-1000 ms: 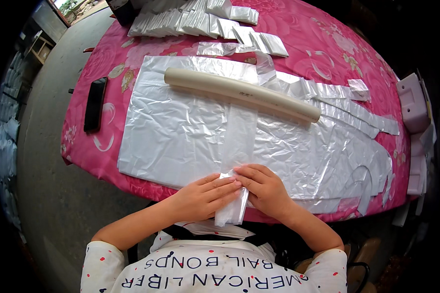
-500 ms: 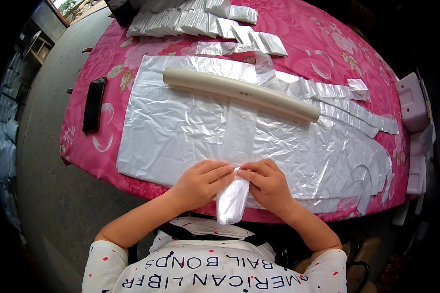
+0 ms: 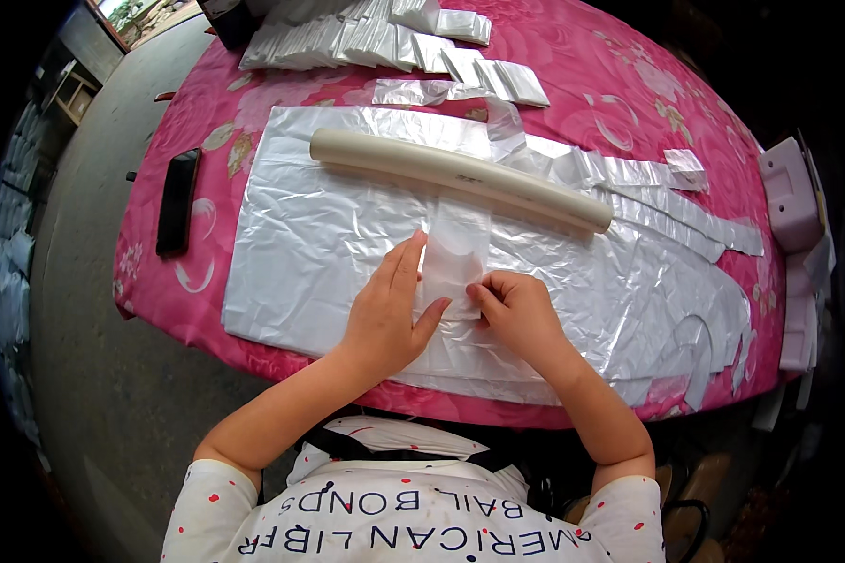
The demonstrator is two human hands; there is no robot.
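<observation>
A narrow translucent plastic strip [image 3: 455,246] comes from under a long pale pipe [image 3: 460,176] toward me, its near end folded back onto itself. Beside its left edge lies my left hand [image 3: 385,300], fingers stretched forward and thumb spread, holding nothing. On the right, my right hand [image 3: 521,314] pinches the edge of the strip near the fold. Both hands are over a broad pile of shiny whitish plastic sheets [image 3: 296,239], on which the pipe rests at a slant.
A dark phone [image 3: 178,202] lies left on the pink flowered tablecloth [image 3: 620,89]. Several folded plastic packets [image 3: 347,42] are stacked along the far side. Loose plastic strips [image 3: 667,202] trail to the right. Pale pink containers [image 3: 789,197] stand past the right edge.
Both hands moved forward, away from the table's near edge. The strip's end, which hung toward me, is now folded up onto the strip. My left hand let go and spread its fingers.
</observation>
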